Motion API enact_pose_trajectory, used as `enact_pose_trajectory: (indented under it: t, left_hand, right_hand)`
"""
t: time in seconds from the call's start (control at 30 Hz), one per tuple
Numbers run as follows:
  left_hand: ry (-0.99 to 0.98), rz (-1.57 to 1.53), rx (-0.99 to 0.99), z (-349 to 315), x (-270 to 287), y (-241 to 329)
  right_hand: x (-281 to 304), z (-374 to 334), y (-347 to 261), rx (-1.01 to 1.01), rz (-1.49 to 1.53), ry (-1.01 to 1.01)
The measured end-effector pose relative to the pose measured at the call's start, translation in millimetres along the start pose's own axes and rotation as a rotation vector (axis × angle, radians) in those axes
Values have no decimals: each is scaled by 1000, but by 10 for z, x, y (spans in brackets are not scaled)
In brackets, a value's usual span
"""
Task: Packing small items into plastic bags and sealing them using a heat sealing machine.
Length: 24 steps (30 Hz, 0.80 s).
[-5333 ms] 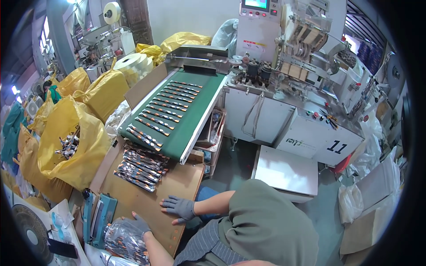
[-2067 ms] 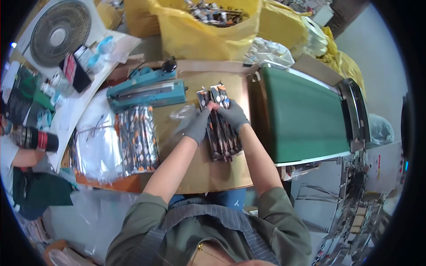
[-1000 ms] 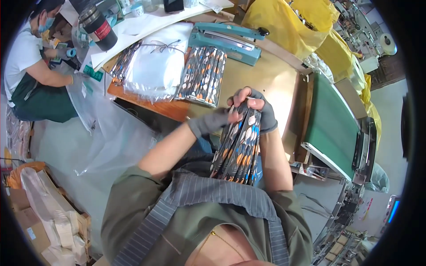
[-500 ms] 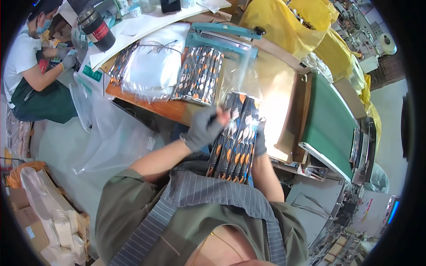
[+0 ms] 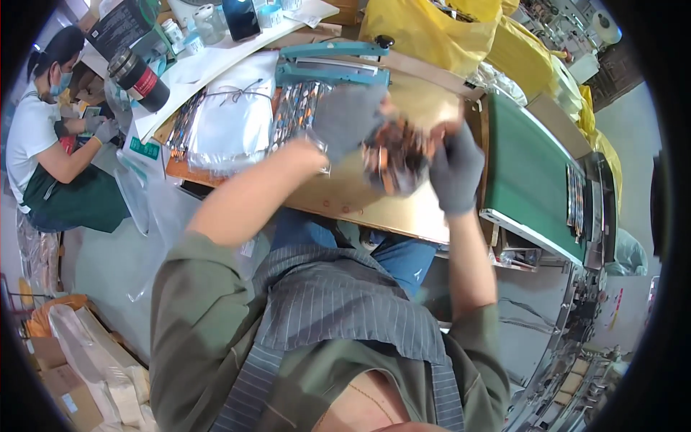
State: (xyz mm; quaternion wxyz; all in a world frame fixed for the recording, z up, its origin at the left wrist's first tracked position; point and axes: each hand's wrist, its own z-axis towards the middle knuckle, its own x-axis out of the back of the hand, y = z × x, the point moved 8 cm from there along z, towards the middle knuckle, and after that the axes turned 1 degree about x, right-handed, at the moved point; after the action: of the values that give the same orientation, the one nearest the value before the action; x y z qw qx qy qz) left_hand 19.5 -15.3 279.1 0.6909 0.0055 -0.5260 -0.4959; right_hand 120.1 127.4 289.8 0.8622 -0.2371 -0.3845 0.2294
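A bundle of slim black sticks with an orange and white pattern point(image 5: 392, 160) is held up over the tabletop, its ends toward me and smeared by motion. My right hand point(image 5: 458, 169), in a grey glove with bare fingertips, grips it from the right. At its upper left is my gloved left hand point(image 5: 351, 121), too blurred to show how its fingers lie. Behind the left hand, more patterned sticks point(image 5: 291, 108) lie in a row. A stack of clear plastic bags point(image 5: 234, 133) tied with dark string lies left of them.
Beyond my hands stands a teal bag sealer point(image 5: 327, 72). A green conveyor belt point(image 5: 529, 180) runs on the right, with yellow sacks point(image 5: 432, 32) behind. A dark flask point(image 5: 138, 79) stands on a white shelf point(image 5: 209, 68). A masked person point(image 5: 54, 144) works at far left.
The bundle has gone from upright before my apron to out over the table, ends toward me. Both hands have moved forward, the right also rightward. The clear bag beside the sealer no longer shows there.
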Motion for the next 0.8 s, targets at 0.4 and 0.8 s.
enact_pose_trajectory:
  t: [0.4,0.8]
  left_hand:
    - [-302,-301,243,517,-85,-148]
    - [-382,-202,-21,473,289,-18]
  right_hand:
    - [47,761,1016,-188,-53,-236]
    - [138,590,730,-461,381,-415]
